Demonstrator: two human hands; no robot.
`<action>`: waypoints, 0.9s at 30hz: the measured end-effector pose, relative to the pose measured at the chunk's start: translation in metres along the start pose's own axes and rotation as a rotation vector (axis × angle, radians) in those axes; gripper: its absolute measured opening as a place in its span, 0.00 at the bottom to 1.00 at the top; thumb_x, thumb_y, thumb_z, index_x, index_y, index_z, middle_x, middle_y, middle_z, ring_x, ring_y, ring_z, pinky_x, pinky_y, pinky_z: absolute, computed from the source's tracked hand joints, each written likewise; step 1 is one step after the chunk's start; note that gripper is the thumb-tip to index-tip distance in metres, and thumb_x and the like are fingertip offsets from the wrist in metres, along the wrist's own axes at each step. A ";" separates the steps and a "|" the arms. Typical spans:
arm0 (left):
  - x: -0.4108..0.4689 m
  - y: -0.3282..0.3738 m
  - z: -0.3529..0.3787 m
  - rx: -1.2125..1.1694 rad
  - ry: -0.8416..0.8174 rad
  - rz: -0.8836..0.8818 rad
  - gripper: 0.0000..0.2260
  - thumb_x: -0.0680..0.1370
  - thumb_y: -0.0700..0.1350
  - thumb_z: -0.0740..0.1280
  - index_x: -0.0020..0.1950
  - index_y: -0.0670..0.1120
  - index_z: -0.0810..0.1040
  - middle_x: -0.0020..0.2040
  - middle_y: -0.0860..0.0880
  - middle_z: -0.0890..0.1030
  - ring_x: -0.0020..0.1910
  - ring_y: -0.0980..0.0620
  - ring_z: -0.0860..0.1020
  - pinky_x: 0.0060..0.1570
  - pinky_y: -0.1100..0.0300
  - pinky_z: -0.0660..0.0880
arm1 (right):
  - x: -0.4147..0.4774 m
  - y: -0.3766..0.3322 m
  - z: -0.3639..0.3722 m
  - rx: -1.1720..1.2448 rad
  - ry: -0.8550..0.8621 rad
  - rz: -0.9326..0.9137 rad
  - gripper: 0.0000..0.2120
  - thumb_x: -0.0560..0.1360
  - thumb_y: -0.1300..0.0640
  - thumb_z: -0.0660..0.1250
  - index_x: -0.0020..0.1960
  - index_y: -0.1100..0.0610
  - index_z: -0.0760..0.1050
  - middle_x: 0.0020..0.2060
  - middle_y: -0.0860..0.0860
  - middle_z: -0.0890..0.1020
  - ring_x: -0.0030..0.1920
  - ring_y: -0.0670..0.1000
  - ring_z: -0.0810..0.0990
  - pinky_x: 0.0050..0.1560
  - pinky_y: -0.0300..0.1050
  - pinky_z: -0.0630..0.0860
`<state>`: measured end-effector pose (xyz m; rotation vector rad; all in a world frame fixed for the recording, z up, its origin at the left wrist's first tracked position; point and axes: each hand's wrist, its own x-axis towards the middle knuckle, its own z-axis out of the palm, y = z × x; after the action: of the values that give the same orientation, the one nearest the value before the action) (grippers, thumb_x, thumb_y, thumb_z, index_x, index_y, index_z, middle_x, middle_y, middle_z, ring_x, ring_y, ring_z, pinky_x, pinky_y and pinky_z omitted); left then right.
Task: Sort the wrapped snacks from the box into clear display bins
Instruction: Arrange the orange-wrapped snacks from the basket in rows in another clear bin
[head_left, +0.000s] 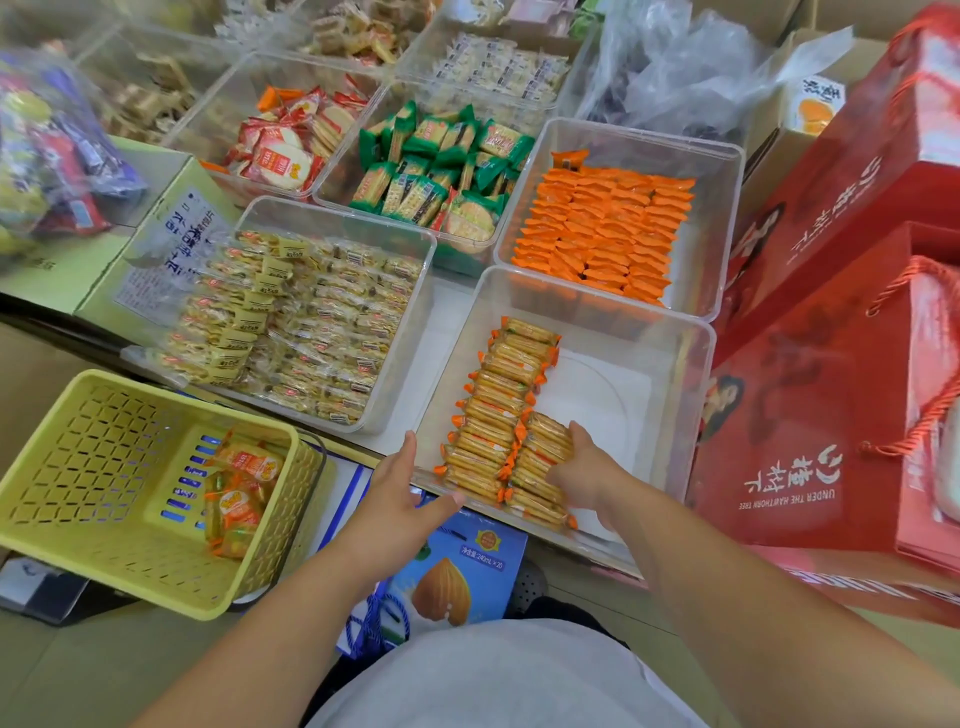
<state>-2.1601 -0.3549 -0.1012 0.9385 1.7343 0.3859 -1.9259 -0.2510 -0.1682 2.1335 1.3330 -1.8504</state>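
Note:
A clear display bin (670, 364) in front of me holds two rows of orange-edged wrapped crackers (501, 400) along its left side. My right hand (587, 467) is inside the bin, gripping a short stack of these crackers at the near end of the second row. My left hand (400, 480) rests on the bin's near left corner, fingers straight along the wall and thumb at the rim. A yellow perforated basket (104, 467) at the left holds a few orange wrapped snacks (239, 493).
Other clear bins hold yellow packs (301, 322), green packs (441, 166), orange packs (602, 228) and red-white packs (285, 145). Red gift boxes (831, 415) stand at the right. A blue carton (457, 566) lies under the near bin.

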 end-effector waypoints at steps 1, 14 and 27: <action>0.000 0.001 0.000 0.003 -0.001 -0.002 0.44 0.78 0.58 0.72 0.84 0.62 0.44 0.84 0.53 0.53 0.74 0.50 0.71 0.59 0.60 0.71 | 0.001 0.002 -0.001 0.000 -0.010 -0.001 0.44 0.77 0.63 0.65 0.83 0.47 0.42 0.52 0.51 0.76 0.52 0.55 0.78 0.44 0.47 0.76; -0.021 -0.005 -0.046 0.109 0.126 0.189 0.28 0.78 0.57 0.72 0.77 0.62 0.67 0.71 0.59 0.71 0.60 0.64 0.76 0.55 0.60 0.76 | -0.016 -0.014 0.009 -0.446 0.229 -0.112 0.43 0.76 0.36 0.67 0.83 0.48 0.49 0.81 0.58 0.54 0.81 0.61 0.52 0.78 0.57 0.57; 0.021 -0.096 -0.242 0.309 0.224 0.018 0.17 0.76 0.51 0.75 0.61 0.48 0.79 0.56 0.45 0.83 0.51 0.42 0.81 0.46 0.54 0.74 | -0.110 -0.117 0.188 -0.431 0.370 -0.576 0.26 0.78 0.45 0.70 0.74 0.47 0.70 0.71 0.51 0.70 0.71 0.53 0.68 0.70 0.46 0.62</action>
<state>-2.4206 -0.3547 -0.0884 1.1674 2.0294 0.2453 -2.1388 -0.3374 -0.0769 2.0464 2.3685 -1.1177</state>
